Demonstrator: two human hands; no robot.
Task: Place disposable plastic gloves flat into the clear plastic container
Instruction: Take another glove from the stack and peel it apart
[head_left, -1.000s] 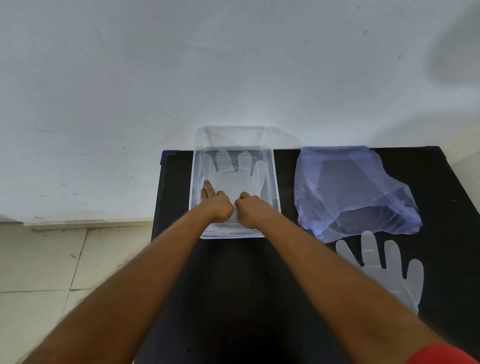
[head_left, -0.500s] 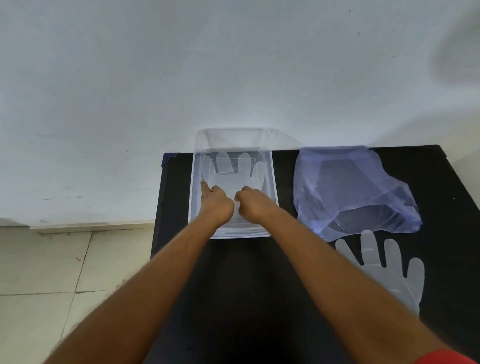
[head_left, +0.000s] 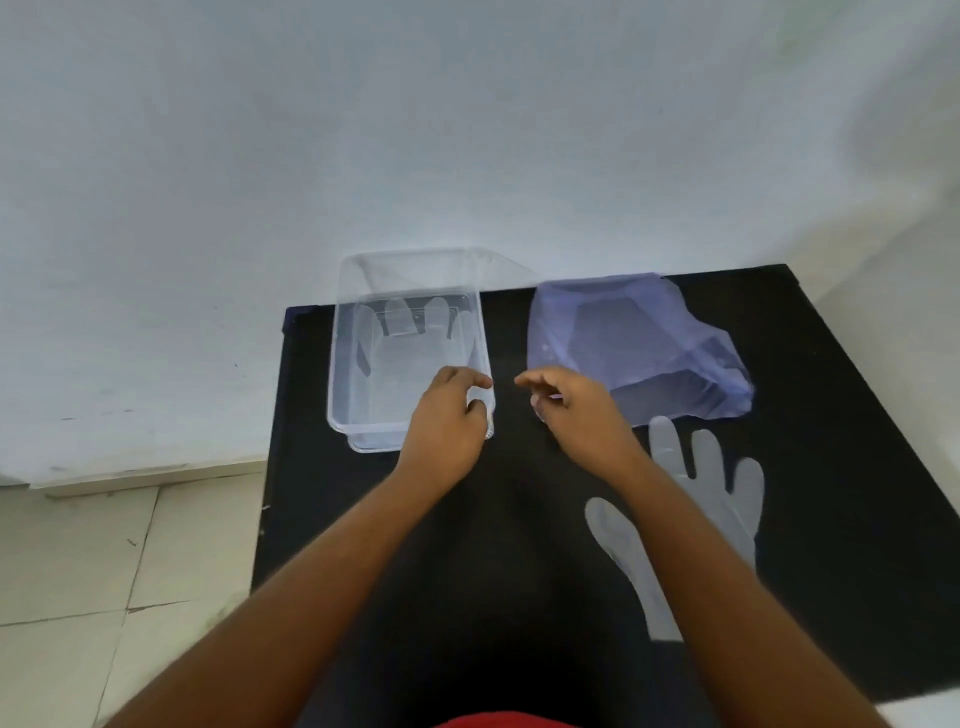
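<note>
A clear plastic container stands at the back left of the black table. One translucent glove lies flat on its bottom, fingers pointing away from me. My left hand hovers over the container's near right corner, fingers loosely curled and holding nothing. My right hand is over the bare table just right of the container, fingers apart and empty. A second translucent glove lies flat on the table to the right, partly hidden by my right forearm.
A crumpled bluish plastic bag sits at the back right, just beyond the second glove. The black table stands against a white wall. Tiled floor shows past the table's left edge.
Both hands have come out of the container, where they were pressing on the glove, and have shifted right. The glove stays flat inside.
</note>
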